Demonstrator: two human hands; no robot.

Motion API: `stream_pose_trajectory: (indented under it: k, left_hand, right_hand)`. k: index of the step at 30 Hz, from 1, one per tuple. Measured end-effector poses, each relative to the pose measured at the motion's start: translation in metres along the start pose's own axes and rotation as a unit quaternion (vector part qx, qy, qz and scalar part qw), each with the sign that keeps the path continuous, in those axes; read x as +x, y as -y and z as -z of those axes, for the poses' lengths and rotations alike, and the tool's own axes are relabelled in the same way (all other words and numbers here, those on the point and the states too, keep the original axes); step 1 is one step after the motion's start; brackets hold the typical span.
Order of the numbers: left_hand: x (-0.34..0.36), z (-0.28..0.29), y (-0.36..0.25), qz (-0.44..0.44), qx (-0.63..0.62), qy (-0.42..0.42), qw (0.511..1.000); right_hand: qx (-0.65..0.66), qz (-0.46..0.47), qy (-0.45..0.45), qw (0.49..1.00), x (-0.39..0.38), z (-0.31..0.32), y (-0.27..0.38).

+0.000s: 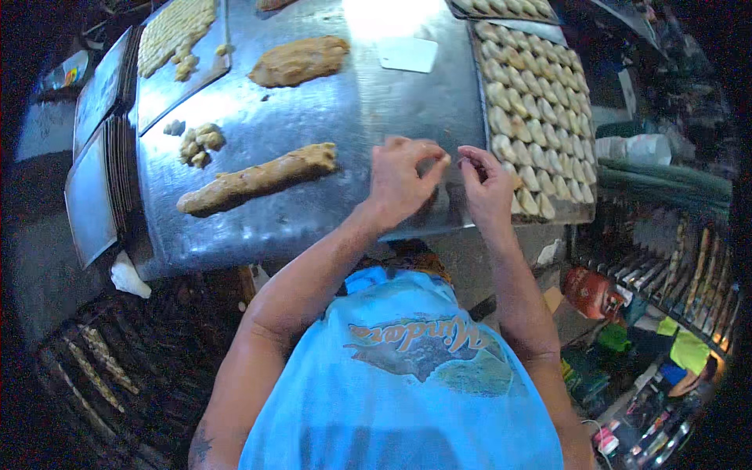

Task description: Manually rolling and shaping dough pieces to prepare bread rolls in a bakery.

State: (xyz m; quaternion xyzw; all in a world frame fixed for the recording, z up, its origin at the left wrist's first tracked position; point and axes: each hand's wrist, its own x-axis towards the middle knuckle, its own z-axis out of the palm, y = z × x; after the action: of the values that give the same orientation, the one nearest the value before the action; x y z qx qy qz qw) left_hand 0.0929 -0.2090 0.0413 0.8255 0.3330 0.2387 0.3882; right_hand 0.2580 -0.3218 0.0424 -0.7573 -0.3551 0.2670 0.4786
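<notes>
As left fingers [426, 148] pinch dough [446, 159], tray [578, 212] alongside

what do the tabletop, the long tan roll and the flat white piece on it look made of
Tabletop: probably sheet metal, smooth but worn, given its silvery glare.
Long tan roll: seems like dough, soft-looking, with a lumpy, slightly shiny surface.
Flat white piece: perhaps plastic, plain and even; card is possible.
</notes>
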Motion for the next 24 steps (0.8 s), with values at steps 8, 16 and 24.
stream_pose_trajectory:
  k: [8,16,24]
  left_hand:
    - [-0.013,-0.033,0.002,-0.02,0.207,-0.068,0.976]
    - [-0.049,-0.03,-0.01,-0.089,0.366,-0.016,0.926]
    - [-0.069,-0.03,0.005,-0.124,0.348,0.07,0.926]
  right_hand:
    - [-0.213,0.163,0.077,0.96,0.002,0.005,-0.014]
    - [-0.304,0.291,0.069,0.905,-0.016,0.016,-0.022]
    - [-0.197,0.151,0.11,0.962,0.037,-0.002,-0.009]
